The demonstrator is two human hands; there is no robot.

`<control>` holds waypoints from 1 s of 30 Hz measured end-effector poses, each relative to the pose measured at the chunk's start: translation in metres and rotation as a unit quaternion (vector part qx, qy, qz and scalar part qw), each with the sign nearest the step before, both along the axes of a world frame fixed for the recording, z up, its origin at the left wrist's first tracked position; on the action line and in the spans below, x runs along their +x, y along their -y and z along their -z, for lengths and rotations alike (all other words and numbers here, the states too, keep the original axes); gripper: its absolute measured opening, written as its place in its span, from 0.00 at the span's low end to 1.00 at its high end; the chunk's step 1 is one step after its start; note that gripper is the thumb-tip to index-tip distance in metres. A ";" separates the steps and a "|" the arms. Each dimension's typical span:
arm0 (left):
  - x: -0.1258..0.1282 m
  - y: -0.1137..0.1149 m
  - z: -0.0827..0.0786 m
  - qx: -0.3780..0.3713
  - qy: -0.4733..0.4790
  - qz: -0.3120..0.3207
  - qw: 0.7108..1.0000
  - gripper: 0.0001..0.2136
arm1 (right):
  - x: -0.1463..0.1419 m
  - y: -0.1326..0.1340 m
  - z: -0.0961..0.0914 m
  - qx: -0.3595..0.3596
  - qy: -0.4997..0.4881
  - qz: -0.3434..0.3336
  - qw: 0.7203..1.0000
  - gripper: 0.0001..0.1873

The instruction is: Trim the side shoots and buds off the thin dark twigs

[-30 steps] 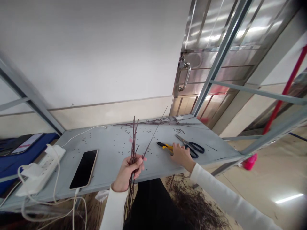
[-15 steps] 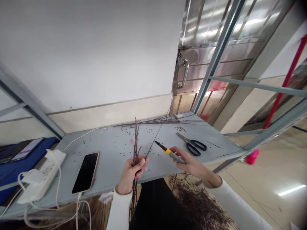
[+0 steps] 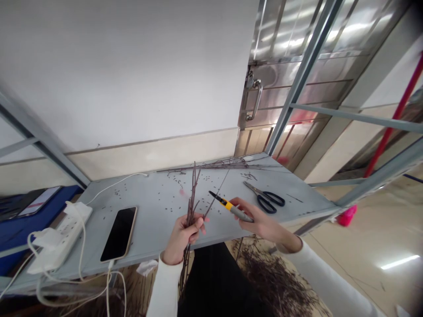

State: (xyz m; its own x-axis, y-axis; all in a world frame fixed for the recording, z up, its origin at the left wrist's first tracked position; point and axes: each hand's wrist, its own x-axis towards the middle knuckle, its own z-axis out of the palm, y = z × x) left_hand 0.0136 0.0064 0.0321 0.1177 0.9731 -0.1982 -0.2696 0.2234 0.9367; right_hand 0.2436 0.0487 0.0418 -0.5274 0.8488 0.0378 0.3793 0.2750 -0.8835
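Note:
My left hand (image 3: 185, 231) is closed around a bundle of thin dark twigs (image 3: 192, 193) that stands upright and runs down below the table edge. One single twig (image 3: 218, 190) slants up and right out of the same hand. In my right hand (image 3: 256, 220) are pruning snips (image 3: 228, 206) with grey handles, a yellow collar and narrow dark blades. Their tip points up and left and lies close to the slanting twig; whether it touches, I cannot tell. Black-handled scissors (image 3: 267, 197) lie on the table to the right of the snips.
More twigs (image 3: 224, 164) lie along the back of the grey table (image 3: 152, 237), with small clippings scattered around. A phone (image 3: 119, 233) and a white power strip (image 3: 61, 237) with cables are at the left. Below the table's front edge is a twig heap (image 3: 280, 281).
The snips have moved slightly left, bringing their tip onto the line of the slanting twig. My left hand and the bundle have shifted a little right, and the view has shifted slightly.

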 end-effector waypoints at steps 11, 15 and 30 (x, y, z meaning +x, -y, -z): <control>-0.005 0.004 -0.005 -0.008 -0.021 -0.002 1.000 0.16 | -0.004 -0.002 -0.009 0.057 0.033 -0.022 0.998 0.19; -0.004 0.004 -0.006 -0.004 -0.033 -0.008 0.999 0.17 | -0.005 -0.002 -0.013 0.104 0.061 -0.029 0.992 0.15; 0.043 0.020 -0.026 -0.054 0.039 -0.029 0.997 0.24 | -0.044 -0.034 0.081 0.492 0.064 0.355 0.793 0.20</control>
State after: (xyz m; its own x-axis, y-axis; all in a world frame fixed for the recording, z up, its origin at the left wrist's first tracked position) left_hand 0.0570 -0.0135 0.0582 0.0814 0.9523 -0.2943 -0.3553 0.3036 0.8841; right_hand 0.2001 0.0824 -0.0388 0.0174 0.5268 0.8498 0.8156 0.4841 -0.3168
